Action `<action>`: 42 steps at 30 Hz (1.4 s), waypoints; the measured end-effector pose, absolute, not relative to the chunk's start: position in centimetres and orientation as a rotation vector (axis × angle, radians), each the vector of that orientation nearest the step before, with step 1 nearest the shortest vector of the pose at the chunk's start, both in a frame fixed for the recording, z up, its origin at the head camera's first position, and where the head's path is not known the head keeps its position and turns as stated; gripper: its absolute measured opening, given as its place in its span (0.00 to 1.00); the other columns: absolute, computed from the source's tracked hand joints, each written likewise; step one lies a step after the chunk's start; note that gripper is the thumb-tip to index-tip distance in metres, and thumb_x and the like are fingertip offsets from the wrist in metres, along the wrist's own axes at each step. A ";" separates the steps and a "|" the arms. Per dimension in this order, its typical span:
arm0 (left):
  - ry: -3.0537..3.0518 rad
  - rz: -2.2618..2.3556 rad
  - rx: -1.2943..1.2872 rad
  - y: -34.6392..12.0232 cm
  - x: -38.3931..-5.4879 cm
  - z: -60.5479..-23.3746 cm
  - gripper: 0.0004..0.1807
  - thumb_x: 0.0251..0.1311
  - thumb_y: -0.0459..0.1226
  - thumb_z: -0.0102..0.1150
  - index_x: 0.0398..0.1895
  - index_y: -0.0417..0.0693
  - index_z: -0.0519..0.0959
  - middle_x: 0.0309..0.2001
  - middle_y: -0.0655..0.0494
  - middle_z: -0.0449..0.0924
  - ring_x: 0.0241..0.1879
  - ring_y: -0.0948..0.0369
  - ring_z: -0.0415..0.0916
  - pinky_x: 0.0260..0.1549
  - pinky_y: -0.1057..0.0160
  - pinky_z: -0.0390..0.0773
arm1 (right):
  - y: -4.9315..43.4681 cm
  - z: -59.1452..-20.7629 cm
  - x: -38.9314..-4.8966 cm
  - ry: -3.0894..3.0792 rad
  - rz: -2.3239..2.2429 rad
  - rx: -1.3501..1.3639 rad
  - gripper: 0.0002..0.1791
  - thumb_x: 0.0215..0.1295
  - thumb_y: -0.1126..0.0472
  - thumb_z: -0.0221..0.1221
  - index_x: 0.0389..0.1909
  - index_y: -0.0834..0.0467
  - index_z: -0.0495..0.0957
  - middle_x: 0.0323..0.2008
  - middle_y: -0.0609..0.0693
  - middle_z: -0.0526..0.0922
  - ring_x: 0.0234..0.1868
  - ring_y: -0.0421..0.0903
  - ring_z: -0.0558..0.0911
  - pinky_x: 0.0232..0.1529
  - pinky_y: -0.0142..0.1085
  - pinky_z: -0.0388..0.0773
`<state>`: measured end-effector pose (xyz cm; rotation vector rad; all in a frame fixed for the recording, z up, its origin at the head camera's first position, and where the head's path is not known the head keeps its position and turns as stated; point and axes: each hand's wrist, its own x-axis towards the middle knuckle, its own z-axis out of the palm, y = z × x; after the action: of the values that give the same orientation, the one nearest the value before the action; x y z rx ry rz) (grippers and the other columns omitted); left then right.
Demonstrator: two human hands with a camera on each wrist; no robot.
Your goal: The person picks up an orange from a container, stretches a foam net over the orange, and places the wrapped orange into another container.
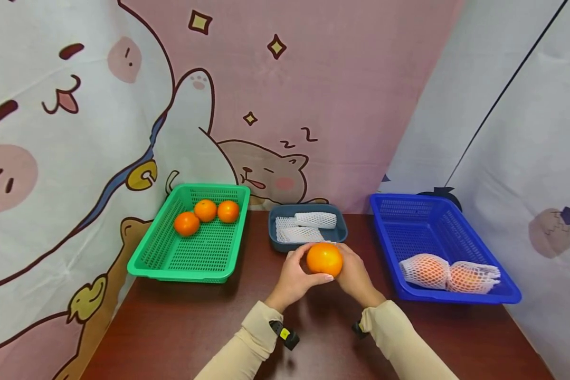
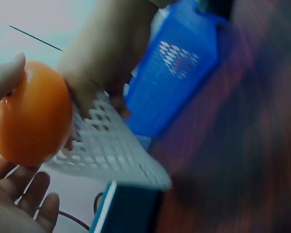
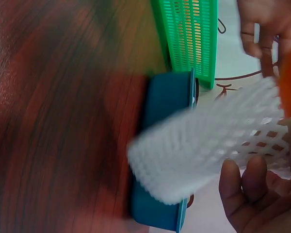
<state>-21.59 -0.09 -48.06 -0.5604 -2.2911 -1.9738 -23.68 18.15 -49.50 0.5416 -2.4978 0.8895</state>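
My left hand (image 1: 295, 273) grips an orange (image 1: 324, 259), with the thumb in front and the fingers around its far side. My right hand (image 1: 355, 272) holds a white foam net sleeve (image 3: 203, 145), its fingers curled at the sleeve's open end. In the left wrist view, the orange sits right at the mouth of that sleeve, most of its skin still bare. The sleeve's narrow end points away from the orange. From the head view the sleeve is mostly hidden behind the orange and hands.
At the left stands a green basket (image 1: 185, 274) with three bare oranges (image 1: 206, 210). A small dark teal tray (image 1: 272, 227) behind the hands holds several foam net sleeves (image 1: 315, 219). On the right, a blue basket (image 1: 404, 237) contains two oranges in foam nets (image 1: 425, 271).
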 end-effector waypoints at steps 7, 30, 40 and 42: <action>-2.280 -1.996 -0.481 -0.9 -21.9 -49.9 0.38 0.47 0.42 0.76 0.62 0.49 0.68 0.67 0.49 0.59 0.62 0.50 0.62 0.59 0.48 0.68 | 17.7 -49.4 -23.6 -2.480 1.015 0.611 0.26 0.51 0.73 0.68 0.53 0.58 0.80 0.49 0.52 0.81 0.51 0.51 0.80 0.57 0.51 0.72; -2.498 -1.524 -0.420 -2.1 -22.3 -51.8 0.49 0.37 0.37 0.81 0.66 0.47 0.64 0.59 0.51 0.70 0.53 0.53 0.71 0.57 0.48 0.70 | 15.0 -48.9 -22.0 -2.398 0.917 0.424 0.05 0.58 0.64 0.69 0.35 0.57 0.84 0.32 0.46 0.82 0.34 0.43 0.78 0.41 0.41 0.80; -2.443 -1.681 -0.353 -2.6 -21.7 -50.8 0.56 0.43 0.37 0.79 0.74 0.42 0.54 0.66 0.42 0.64 0.57 0.48 0.71 0.58 0.48 0.70 | 13.6 -49.0 -21.1 -2.224 1.056 0.416 0.07 0.57 0.68 0.68 0.36 0.58 0.82 0.35 0.48 0.80 0.35 0.44 0.79 0.39 0.37 0.79; -2.362 -1.882 -0.386 -3.0 -21.2 -49.6 0.51 0.49 0.34 0.74 0.74 0.38 0.52 0.66 0.38 0.63 0.56 0.45 0.71 0.56 0.47 0.71 | 13.9 -49.3 -21.4 -2.199 1.120 0.355 0.07 0.57 0.69 0.68 0.36 0.59 0.81 0.35 0.49 0.81 0.34 0.44 0.79 0.38 0.32 0.78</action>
<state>-21.18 -2.99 -49.57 -0.3859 -2.3624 -1.8819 -21.36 13.86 -49.32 0.3549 -2.1989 1.1203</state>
